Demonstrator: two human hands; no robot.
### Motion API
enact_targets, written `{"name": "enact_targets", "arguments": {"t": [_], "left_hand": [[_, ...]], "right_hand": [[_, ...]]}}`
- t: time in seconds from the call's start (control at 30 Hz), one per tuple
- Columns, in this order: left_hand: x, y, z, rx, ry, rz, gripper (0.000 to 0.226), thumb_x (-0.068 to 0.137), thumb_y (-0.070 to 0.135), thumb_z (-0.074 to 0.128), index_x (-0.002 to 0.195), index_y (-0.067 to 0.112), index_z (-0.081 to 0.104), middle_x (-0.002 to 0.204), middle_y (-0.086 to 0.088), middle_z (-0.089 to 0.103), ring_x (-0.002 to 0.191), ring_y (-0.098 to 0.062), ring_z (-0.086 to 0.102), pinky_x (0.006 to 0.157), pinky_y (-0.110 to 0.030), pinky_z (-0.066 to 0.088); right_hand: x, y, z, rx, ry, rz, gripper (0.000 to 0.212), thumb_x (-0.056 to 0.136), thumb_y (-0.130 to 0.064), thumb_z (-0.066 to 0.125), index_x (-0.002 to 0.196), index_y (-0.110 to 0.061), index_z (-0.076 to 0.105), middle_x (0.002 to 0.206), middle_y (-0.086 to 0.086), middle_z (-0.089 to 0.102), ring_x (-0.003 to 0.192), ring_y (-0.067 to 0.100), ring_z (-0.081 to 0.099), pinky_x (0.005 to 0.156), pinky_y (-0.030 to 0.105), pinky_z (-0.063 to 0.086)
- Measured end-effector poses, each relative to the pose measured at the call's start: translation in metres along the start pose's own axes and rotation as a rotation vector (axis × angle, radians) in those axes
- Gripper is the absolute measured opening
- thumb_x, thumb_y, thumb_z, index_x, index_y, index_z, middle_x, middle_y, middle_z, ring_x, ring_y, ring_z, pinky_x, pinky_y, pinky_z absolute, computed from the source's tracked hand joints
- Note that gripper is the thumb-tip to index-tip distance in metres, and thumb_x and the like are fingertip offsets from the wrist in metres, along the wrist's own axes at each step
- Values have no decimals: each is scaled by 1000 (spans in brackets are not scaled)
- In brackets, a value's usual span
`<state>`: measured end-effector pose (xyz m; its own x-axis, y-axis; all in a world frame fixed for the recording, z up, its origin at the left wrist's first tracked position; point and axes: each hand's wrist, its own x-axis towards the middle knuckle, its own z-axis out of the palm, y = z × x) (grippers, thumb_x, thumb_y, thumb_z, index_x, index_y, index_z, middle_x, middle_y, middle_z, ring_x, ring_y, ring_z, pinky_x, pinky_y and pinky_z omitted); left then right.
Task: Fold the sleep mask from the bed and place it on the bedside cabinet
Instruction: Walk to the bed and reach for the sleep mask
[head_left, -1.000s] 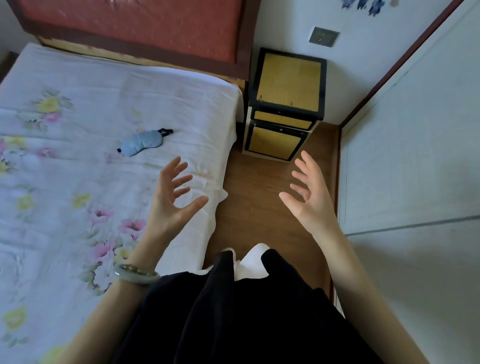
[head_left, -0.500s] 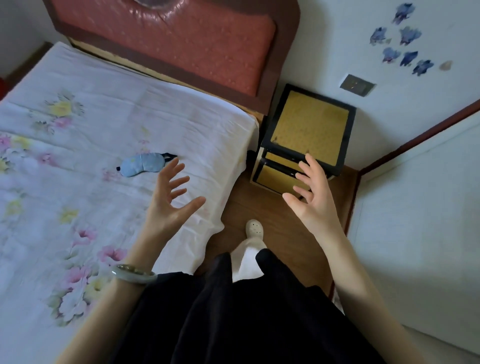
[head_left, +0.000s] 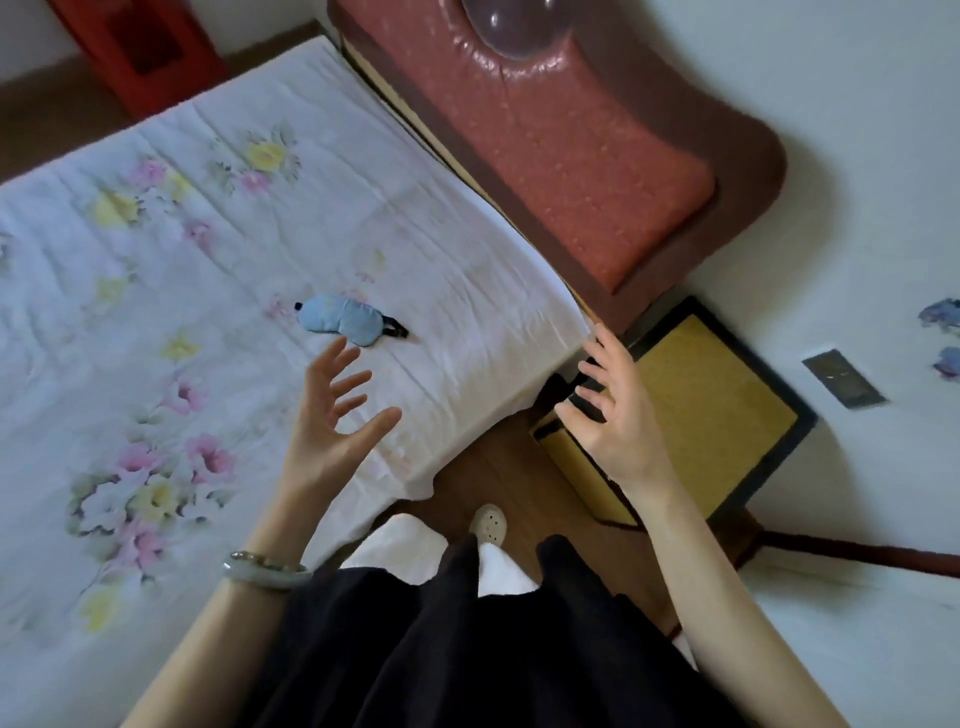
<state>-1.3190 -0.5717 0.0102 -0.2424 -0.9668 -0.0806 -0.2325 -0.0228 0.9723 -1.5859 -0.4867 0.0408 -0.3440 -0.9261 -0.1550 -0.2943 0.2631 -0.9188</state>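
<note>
Nearest to me, my dark skirt fills the lower view, with one foot on the wooden floor between bed and cabinet.

My left hand is raised over the near edge of the bed, palm turned inward, fingers spread wide and slightly curled. It holds nothing. A pale bangle sits on that wrist. My right hand is raised in the same way, fingers fanned apart, empty, in front of the bedside cabinet; I cannot tell whether it touches the cabinet.

Beyond the left fingertips, the sleep mask lies flat and unfolded on the floral sheet, its dark strap trailing toward the headboard. It is near the left hand but apart from it.

Step in hand, as I judge it: the approach; the mask is not yet grasped. The next move calls for reaching the left hand forward, pinching the mask at one end, then bringing the right hand across to fold it end to end. The yellow cabinet top appears free to receive it.
</note>
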Motion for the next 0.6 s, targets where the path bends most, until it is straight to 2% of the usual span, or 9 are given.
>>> {"name": "enact_targets", "arguments": {"t": [0.13, 0.23, 0.33, 0.43, 0.6], "left_hand": [[7, -6, -17, 21, 149, -40, 82, 73, 14, 79, 139, 29, 34, 135, 3, 49, 115, -11, 57, 92, -29, 48], [17, -10, -35, 38, 231, -58, 81, 72, 20, 77, 140, 27, 33, 137, 1, 48, 116, -11, 56, 92, -25, 48], [33, -17, -53, 39, 283, -81, 82, 72, 24, 76, 140, 27, 32, 137, 1, 48, 116, -10, 57, 92, -25, 49], [49, -23, -66, 35, 309, -107, 81, 71, 25, 76, 140, 29, 33, 137, 1, 48, 116, -10, 57, 92, -29, 49], [89, -33, -84, 78, 260, -148, 81, 72, 28, 76, 140, 30, 32, 137, 4, 48, 116, -6, 55, 92, -23, 48]], "right_hand": [[47, -7, 26, -9, -153, -26, 83, 79, -4, 68, 143, -26, 22, 142, -3, 37, 124, 8, 41, 98, 24, 40], [81, -16, 49, -33, -240, -56, 83, 78, -6, 69, 143, -29, 21, 140, -6, 36, 123, 6, 42, 94, 17, 39], [113, -27, 74, -29, -298, -61, 82, 79, -8, 68, 141, -35, 22, 139, -10, 37, 123, 6, 42, 93, 18, 40], [141, -37, 94, -43, -320, -63, 80, 78, -11, 69, 141, -34, 23, 140, -9, 37, 123, 7, 42, 95, 20, 39], [185, -45, 128, -79, -343, -61, 82, 78, -11, 69, 141, -34, 22, 140, -7, 38, 122, 6, 43, 91, 14, 39]]}}
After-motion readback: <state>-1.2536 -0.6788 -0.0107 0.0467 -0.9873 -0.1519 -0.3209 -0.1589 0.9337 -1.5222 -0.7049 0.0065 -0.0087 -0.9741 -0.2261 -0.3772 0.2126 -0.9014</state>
